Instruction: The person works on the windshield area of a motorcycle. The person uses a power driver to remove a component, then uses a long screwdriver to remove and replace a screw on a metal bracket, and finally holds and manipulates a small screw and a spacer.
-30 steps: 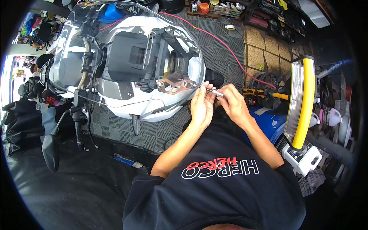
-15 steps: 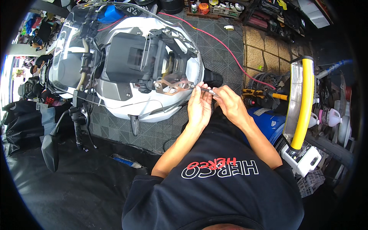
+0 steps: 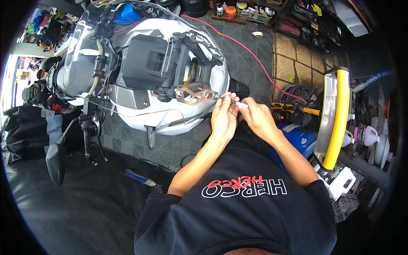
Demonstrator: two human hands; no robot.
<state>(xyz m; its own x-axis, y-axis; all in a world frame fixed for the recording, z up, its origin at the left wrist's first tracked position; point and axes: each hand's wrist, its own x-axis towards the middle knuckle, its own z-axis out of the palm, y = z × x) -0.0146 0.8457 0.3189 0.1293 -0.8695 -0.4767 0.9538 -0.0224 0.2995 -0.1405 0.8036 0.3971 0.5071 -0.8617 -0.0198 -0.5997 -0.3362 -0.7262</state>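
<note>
A white and black motorcycle [image 3: 157, 112] has a clear windshield and a bronze-coloured metal bracket [image 3: 197, 95] at its front. My right hand [image 3: 258, 121] grips the handle end of a slim screwdriver [image 3: 230, 100], whose thin dark shaft points left toward the end of the bracket. Close to the bracket, my left hand [image 3: 224, 119] has its fingers bent around the shaft near the tip. Those fingers partly hide the tip, so I cannot tell exactly what it touches.
A yellow-framed work light [image 3: 338, 119] stands at my right, above a white jug [image 3: 342, 182]. A blue drum [image 3: 299, 140] sits beside my right forearm. The red hose [image 3: 250, 51] crosses the tiled floor. At the left, a mirror [image 3: 55, 163] sticks out from the handlebar.
The view has shifted slightly. Both hands stay at the bracket's end; the right hand has turned a little on the screwdriver handle, and more of the thin shaft shows.
</note>
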